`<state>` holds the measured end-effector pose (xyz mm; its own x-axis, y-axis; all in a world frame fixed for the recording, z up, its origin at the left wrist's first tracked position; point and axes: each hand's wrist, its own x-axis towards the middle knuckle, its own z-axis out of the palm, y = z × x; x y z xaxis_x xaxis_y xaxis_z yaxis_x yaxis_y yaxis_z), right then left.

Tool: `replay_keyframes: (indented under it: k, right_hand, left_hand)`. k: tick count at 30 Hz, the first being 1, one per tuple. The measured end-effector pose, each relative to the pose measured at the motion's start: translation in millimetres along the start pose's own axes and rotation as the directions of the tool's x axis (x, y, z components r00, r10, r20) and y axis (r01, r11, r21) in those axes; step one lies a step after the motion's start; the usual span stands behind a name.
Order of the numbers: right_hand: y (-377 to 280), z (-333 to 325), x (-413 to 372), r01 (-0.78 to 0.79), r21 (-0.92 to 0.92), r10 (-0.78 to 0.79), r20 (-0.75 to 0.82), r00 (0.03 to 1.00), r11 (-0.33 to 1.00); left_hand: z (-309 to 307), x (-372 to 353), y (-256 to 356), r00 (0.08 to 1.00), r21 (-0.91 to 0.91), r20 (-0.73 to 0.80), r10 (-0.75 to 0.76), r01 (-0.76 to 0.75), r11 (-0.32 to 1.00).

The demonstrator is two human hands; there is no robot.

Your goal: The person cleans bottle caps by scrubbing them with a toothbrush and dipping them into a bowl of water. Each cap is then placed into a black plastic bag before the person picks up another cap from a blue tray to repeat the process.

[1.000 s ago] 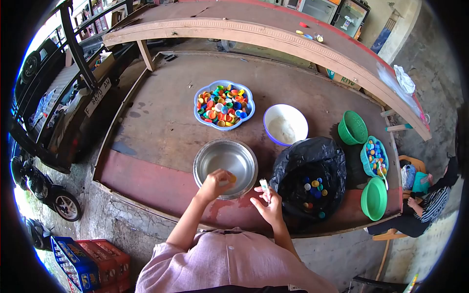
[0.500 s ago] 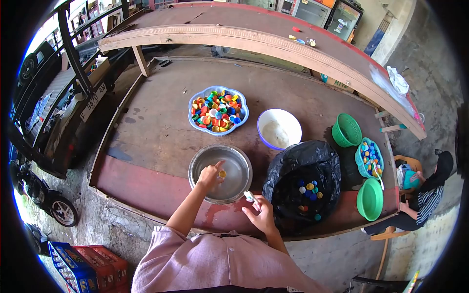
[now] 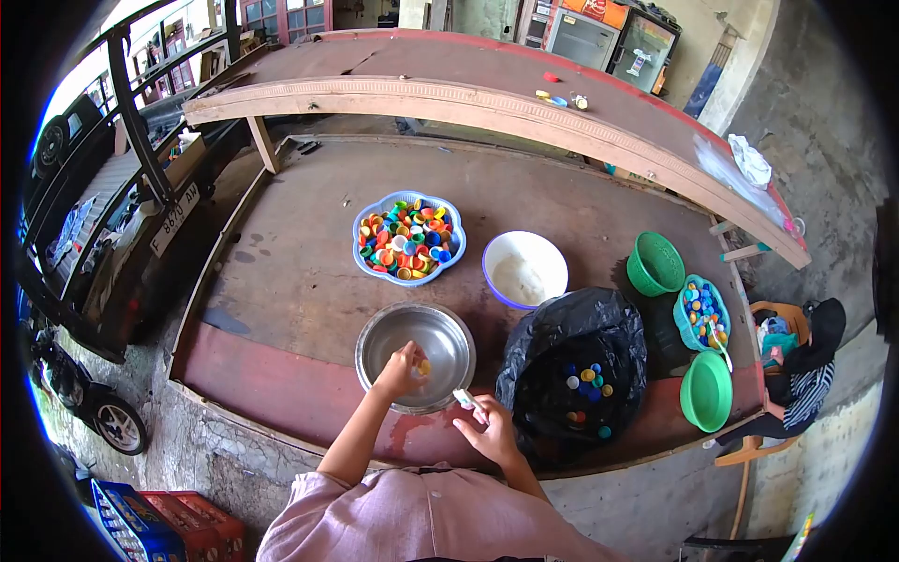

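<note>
My left hand (image 3: pixel 401 372) reaches into a metal bowl (image 3: pixel 375 328), its fingers bent at a small yellow cap (image 3: pixel 424 366); whether they grip it is too small to tell. My right hand (image 3: pixel 491 431) holds a small whitish tool (image 3: pixel 464 398) just off the bowl's right rim. Beyond the bowl is a blue scalloped basket (image 3: pixel 363 267) heaped with coloured bottle caps (image 3: pixel 408 234). A white bowl with a purple rim (image 3: pixel 526 269) stands to its right. Several caps lie inside a black plastic bag (image 3: pixel 524 375) right of my right hand.
Two green baskets (image 3: pixel 655 264) (image 3: pixel 706 391) and a light blue basket of caps (image 3: pixel 702 312) stand at the table's right. A seated person (image 3: pixel 807 384) is beyond that edge. A raised wooden shelf (image 3: pixel 487 103) crosses the far side. Crates (image 3: pixel 187 529) stand at lower left.
The whole view has shifted, with the table items slightly lower in the picture. My left hand's fingers have bent closer to the yellow cap. My right hand still holds the tool.
</note>
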<state>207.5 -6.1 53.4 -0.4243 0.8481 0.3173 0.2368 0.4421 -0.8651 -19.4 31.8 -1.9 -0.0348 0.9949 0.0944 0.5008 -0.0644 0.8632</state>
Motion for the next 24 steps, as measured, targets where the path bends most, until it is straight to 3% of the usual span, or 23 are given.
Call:
replay_keyframes:
  k: [2,4,7,8,11,15,17,19,21,23,24]
  right_hand:
    - [0,0,0,0.011,0.001,-0.011,0.006,1.000,1.000]
    - [-1,0,1,0.026,-0.004,-0.026,-0.005,1.000,1.000]
    - [-5,0,3,0.023,0.002,-0.023,-0.018,1.000,1.000]
    - [-3,0,2,0.015,0.006,-0.015,-0.015,1.000,1.000]
    - [2,0,-1,0.025,-0.001,-0.025,-0.012,1.000,1.000]
    - [4,0,-2,-0.021,0.023,0.022,-0.042,0.999,1.000]
    - [6,2,1,0.035,0.033,-0.033,-0.075,0.997,0.999]
    - [3,3,0,0.028,0.039,-0.024,-0.089,0.996,0.999]
    - [8,3,-1,0.057,0.020,-0.055,-0.090,0.994,0.998]
    - [8,3,-3,0.070,0.004,-0.070,-0.091,0.993,0.998]
    - [6,2,-4,0.044,-0.009,-0.044,-0.091,0.995,0.999]
  left_hand:
    - [-3,-3,15,0.998,0.031,0.002,0.059,-0.059,0.998]
    - [-15,-6,51,0.979,-0.011,-0.169,0.116,-0.120,0.993]
    - [-14,-8,57,0.951,-0.041,-0.291,0.107,-0.125,0.991]
    - [-7,-6,29,0.935,0.105,-0.259,0.242,-0.222,0.969]
    - [-4,-17,27,0.975,0.145,-0.183,0.128,-0.102,0.984]
    - [-22,-15,91,0.937,-0.042,-0.312,0.158,-0.180,0.983]
    - [-16,-12,69,0.940,-0.078,-0.298,0.164,-0.195,0.978]
    - [-11,-13,40,0.973,0.412,-0.061,0.224,-0.180,0.893]
    - [-16,-11,46,0.977,0.364,-0.051,0.208,-0.175,0.915]
    - [-28,-14,87,0.949,-0.006,-0.268,0.165,-0.173,0.985]
    - [-31,-13,92,0.938,-0.033,-0.291,0.188,-0.207,0.978]
